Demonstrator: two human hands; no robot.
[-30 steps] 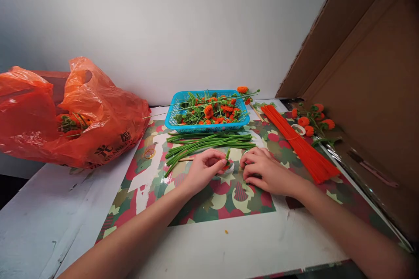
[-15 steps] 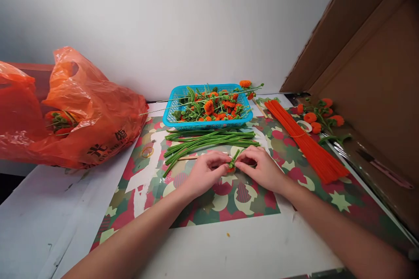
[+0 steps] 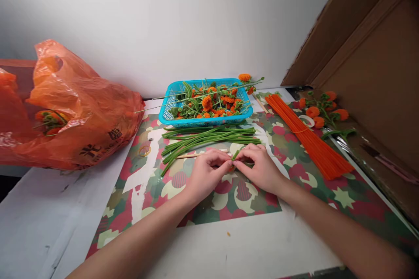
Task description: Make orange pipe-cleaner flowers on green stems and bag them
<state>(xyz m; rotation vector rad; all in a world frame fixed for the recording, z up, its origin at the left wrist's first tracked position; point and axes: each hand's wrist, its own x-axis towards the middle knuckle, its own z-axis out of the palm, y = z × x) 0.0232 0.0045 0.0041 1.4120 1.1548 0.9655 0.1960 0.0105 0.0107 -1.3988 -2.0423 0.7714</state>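
Observation:
My left hand [image 3: 211, 171] and my right hand [image 3: 260, 166] meet fingertip to fingertip over the patterned sheet. Between them they pinch a small orange flower with a green pipe-cleaner stem [image 3: 235, 155]; the stem sticks up past the fingers, and the orange part is mostly hidden below them. Just beyond my hands lies a loose bundle of green pipe cleaners [image 3: 209, 138], with a thin wooden stick [image 3: 190, 155] beside it. Farther back stands a blue basket [image 3: 206, 124] full of orange pipe-cleaner flowers and green stems.
An orange plastic bag [image 3: 81, 109] holding flowers slumps at the left. Tied orange pipe cleaners [image 3: 309, 141] lie to the right, near a white tape roll [image 3: 307, 121] and more orange flowers [image 3: 319, 117]. A pink-handled tool [image 3: 397, 170] rests by the cardboard [image 3: 369, 61].
Both hands stay pinched together at the flower, with only slight finger movement. The green stem end between them looks shorter and less spread. The camera view has shifted a little.

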